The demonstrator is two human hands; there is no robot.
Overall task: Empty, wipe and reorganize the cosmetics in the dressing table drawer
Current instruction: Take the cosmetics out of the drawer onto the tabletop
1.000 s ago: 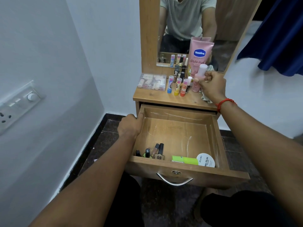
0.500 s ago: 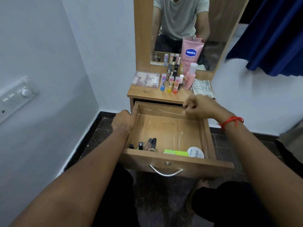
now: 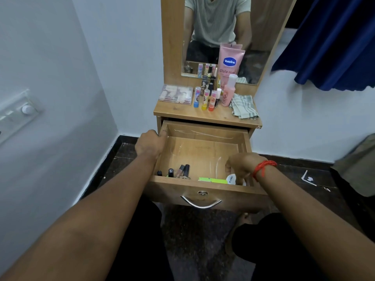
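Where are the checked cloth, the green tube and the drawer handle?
checked cloth [image 3: 244, 107], head view, middle of the folds
green tube [image 3: 213, 180], head view, middle of its side
drawer handle [image 3: 200, 207], head view, lowest part of the curved bar

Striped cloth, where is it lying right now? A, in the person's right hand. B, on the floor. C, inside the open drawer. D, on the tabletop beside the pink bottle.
D: the striped cloth lies crumpled on the tabletop, next to the pink bottle and in front of the mirror.
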